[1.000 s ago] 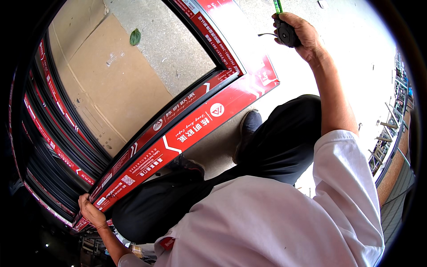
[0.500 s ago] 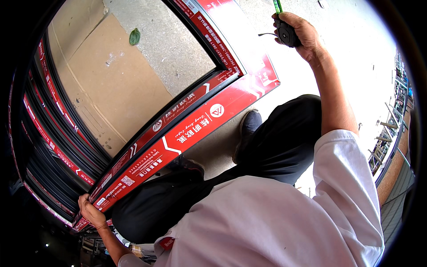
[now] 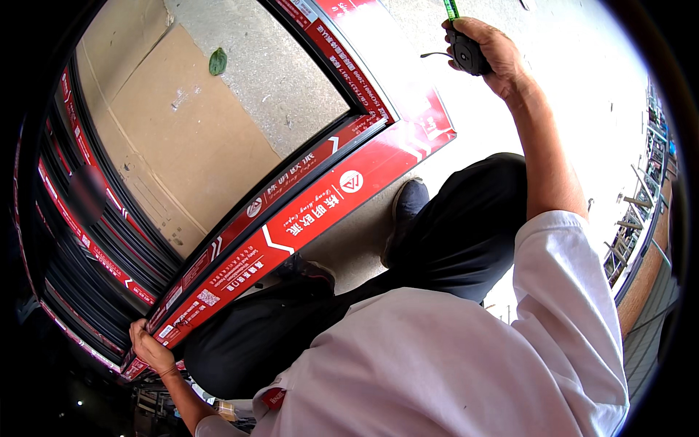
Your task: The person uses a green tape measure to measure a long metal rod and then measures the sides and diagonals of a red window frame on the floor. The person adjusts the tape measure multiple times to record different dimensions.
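Observation:
My right hand [image 3: 489,54], out at the upper right, is closed round a black tape measure [image 3: 468,54]. Its green blade [image 3: 451,9] runs up out of the picture, and a dark strap hangs from the case. At the lower left, my left hand [image 3: 151,347] is wrapped over the near corner of a large dark frame [image 3: 273,212] covered in red and white printed film. The fingertips of that hand are partly hidden. The frame's long near side slants up to the right, past my knees.
Cardboard [image 3: 182,116] and a green leaf [image 3: 218,61] lie on the concrete floor within the frame. More film-covered dark profiles [image 3: 95,244] line the left. My shoe [image 3: 412,197] is close to the frame's near side. Racks with metal parts [image 3: 641,197] stand far right.
Both hands keep almost the same places and grips, with only a very slight shift of the whole view. A dark blurred patch has appeared over the profiles at the left.

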`<action>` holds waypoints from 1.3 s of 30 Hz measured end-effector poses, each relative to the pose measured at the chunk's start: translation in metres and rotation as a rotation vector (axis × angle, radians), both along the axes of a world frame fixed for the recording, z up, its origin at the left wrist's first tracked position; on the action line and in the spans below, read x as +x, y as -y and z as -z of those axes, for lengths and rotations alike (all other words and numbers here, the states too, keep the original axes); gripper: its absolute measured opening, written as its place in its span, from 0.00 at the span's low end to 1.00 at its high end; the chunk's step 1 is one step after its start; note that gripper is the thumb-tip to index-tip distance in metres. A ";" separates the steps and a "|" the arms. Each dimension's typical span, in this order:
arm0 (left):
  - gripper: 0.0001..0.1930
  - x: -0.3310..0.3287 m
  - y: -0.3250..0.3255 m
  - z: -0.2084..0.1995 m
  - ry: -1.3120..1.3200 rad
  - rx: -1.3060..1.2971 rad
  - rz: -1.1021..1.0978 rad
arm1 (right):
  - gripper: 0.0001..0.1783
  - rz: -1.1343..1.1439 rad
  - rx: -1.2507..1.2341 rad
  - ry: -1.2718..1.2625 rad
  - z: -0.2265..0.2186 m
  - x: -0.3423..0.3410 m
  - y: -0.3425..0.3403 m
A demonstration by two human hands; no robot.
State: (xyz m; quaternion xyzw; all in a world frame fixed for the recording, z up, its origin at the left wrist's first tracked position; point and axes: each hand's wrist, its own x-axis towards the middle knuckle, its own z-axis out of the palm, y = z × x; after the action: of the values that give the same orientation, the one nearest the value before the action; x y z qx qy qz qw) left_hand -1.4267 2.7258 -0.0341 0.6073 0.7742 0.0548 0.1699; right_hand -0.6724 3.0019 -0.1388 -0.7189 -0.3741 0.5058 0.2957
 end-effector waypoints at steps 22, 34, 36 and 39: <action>0.12 0.014 -0.002 -0.023 -0.139 0.087 0.007 | 0.25 0.127 -0.253 -0.387 0.058 0.090 -0.030; 0.12 0.021 -0.004 -0.015 -0.148 0.116 -0.042 | 0.28 0.180 -0.237 -0.277 0.045 0.076 -0.038; 0.12 0.019 -0.003 -0.013 -0.141 0.129 -0.041 | 0.28 0.193 -0.243 -0.312 0.047 0.079 -0.038; 0.12 0.015 -0.002 -0.012 -0.134 0.126 -0.026 | 0.27 0.144 -0.251 -0.386 0.061 0.103 -0.041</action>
State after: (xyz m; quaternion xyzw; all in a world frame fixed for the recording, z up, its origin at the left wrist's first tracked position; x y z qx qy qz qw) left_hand -1.4121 2.7277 -0.0225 0.6090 0.7866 0.0650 0.0783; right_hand -0.5694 3.0430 -0.2001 -0.6647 -0.1928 0.6541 0.3053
